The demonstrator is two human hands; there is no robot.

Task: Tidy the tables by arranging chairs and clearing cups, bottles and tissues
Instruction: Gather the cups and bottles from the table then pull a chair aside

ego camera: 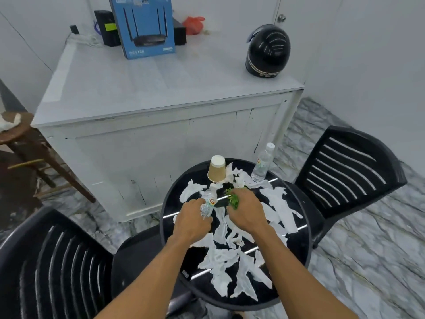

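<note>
**Both hands down at the middle of a littered round table**

Round black table (296,256), strewn with torn white tissues (232,259); black chairs near left (53,261) and far right (349,169). Beyond, a white cabinet (161,97) carrying a blue router box (143,26); its print is too blurred to read.

Left hand (192,223) is wrapped around a crushed bottle (208,203) lying on its side, long axis running away from the person, cap end far. Red-yellow label, wording unreadable. Right hand (247,212), fingers curled, presses on a green leafy clump (233,199) just right of it.

Farther off: upturned paper cup (216,168) and an upright bottle (262,165), the latter nearer the right hand
</note>
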